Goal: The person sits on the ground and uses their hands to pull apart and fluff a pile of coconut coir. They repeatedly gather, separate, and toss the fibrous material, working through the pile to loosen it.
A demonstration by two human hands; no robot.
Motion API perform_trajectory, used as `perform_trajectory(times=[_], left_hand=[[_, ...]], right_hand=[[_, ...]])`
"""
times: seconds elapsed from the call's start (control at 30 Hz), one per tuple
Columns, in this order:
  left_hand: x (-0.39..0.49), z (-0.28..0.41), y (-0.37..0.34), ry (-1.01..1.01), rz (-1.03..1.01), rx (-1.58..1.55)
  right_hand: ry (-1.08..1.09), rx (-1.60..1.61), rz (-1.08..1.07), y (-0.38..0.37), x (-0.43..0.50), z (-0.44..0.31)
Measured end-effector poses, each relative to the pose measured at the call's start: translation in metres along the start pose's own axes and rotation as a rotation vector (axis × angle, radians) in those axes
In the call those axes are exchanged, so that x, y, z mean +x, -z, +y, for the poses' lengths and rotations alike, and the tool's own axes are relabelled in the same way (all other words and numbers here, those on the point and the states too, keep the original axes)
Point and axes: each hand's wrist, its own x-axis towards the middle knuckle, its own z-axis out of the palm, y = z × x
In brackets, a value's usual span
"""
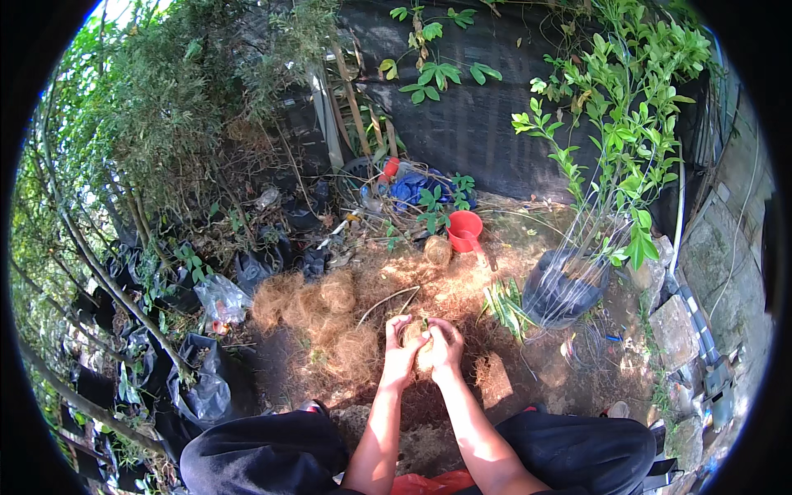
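Note:
Between my knees, my left hand (401,352) and my right hand (447,348) are cupped around a ball of brown plant fibre (423,356). A small green leaf or shoot (425,323) sticks out at its top, between the fingers. To the left on the ground lies a heap of loose brown fibre (356,352). A round fibre ball (438,250) rests farther off, beside a red plastic dipper (464,230). Cut green leaves with pale edges (504,306) lie to the right of my hands. The underside of the held ball is hidden.
A leafy plant stands in a black grow bag (560,291) at the right, near stone blocks (674,333). Black plastic bags (207,383) and a clear plastic bag (223,299) are at the left, beneath shrubs. Dark netting (470,136) hangs behind. A brown block (493,378) lies near my right forearm.

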Motion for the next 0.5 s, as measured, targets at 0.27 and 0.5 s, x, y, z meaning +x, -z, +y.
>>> perform_trajectory(times=[0.27,0.5], left_hand=[[0.001,0.008,0.014,0.311,-0.064,-0.249],[0.003,0.015,0.024,0.303,-0.065,-0.214]], right_hand=[[-0.037,-0.221,-0.199,-0.006,-0.006,-0.012],[0.072,-0.312,-0.499,-0.005,0.002,-0.017]])
